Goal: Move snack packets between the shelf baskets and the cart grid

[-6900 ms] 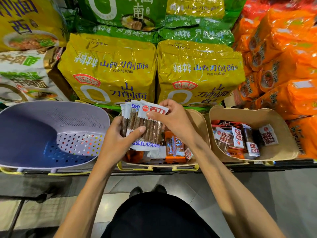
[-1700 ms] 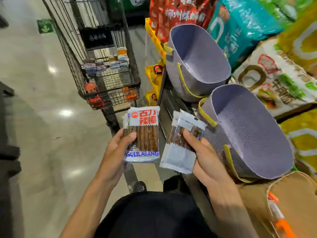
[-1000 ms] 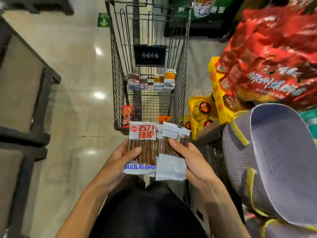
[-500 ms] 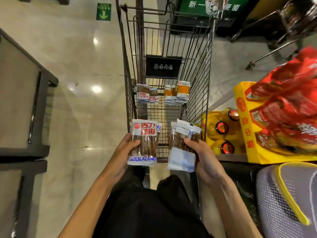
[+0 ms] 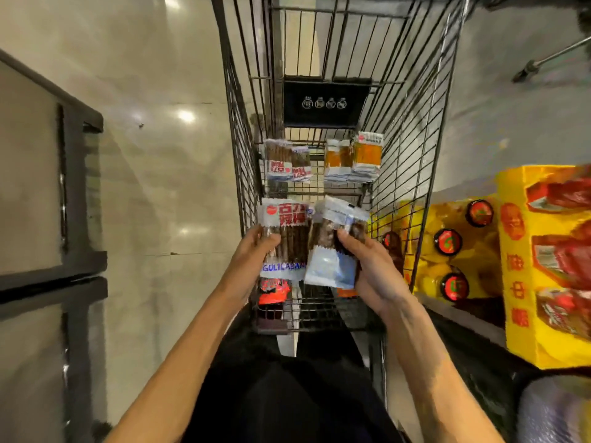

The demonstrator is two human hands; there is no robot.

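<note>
My left hand (image 5: 256,254) grips a stack of brown stick-snack packets (image 5: 286,231) with red lettering and a blue "GULILABANG" band. My right hand (image 5: 367,266) holds a second stack of the same kind of packets (image 5: 332,247), back side up, thumb on top. Both stacks hover over the near end of the wire cart (image 5: 403,174). On the cart grid at the far end lie brown stick packets (image 5: 286,161) on the left and orange packets (image 5: 353,158) on the right. A red-orange packet (image 5: 273,290) lies under my left hand.
Yellow cartons (image 5: 543,276) with red printing and bottles with red caps (image 5: 447,243) stand on the floor to the right of the cart. A lilac basket edge (image 5: 556,410) shows at the bottom right. A dark rack (image 5: 76,199) stands on the left, on shiny floor.
I have turned from the shelf baskets to the cart. Both hands with their packet stacks have moved forward over the cart's near end, and the stacks have come closer together.
</note>
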